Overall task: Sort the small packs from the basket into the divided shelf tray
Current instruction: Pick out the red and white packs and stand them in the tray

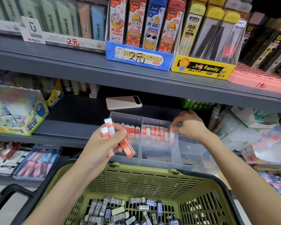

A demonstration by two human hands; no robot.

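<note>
A clear divided tray (pixel 159 157) sits on the middle shelf, its two left compartments lined with upright red packs (pixel 154 131). My left hand (pixel 109 140) grips a bunch of red and white packs (pixel 126 148) just in front of the tray's left end. My right hand (pixel 187 125) pinches a pack (pixel 172 133) at the right end of the second compartment; the pack is blurred. Below, the green basket (pixel 136 179) holds several black, grey and blue packs (pixel 120 208).
A pink power bank (pixel 123 102) lies on the shelf behind the tray. A Power Glue box (pixel 18 111) stands to the left, plastic-wrapped goods (pixel 250 132) to the right. The upper shelf edge (pixel 104 73) overhangs the tray. The basket's black handle (pixel 11 192) juts out lower left.
</note>
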